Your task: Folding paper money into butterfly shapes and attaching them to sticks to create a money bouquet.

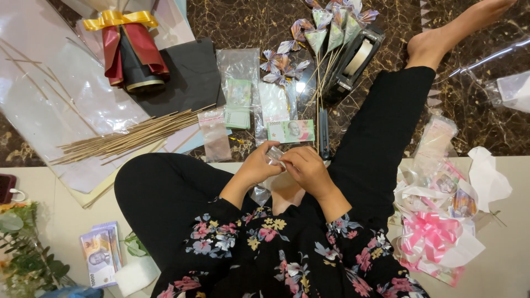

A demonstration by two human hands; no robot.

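Left hand (258,165) and right hand (307,168) together over the lap, both pinching a small clear plastic sleeve (274,157). Banknote (291,131) lies on floor just ahead. Risk: thin slippery film may tear or slip from fingertips.

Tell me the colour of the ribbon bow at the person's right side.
Pink, with white ribbon mixed in; the ribbon bow shows in the head view.
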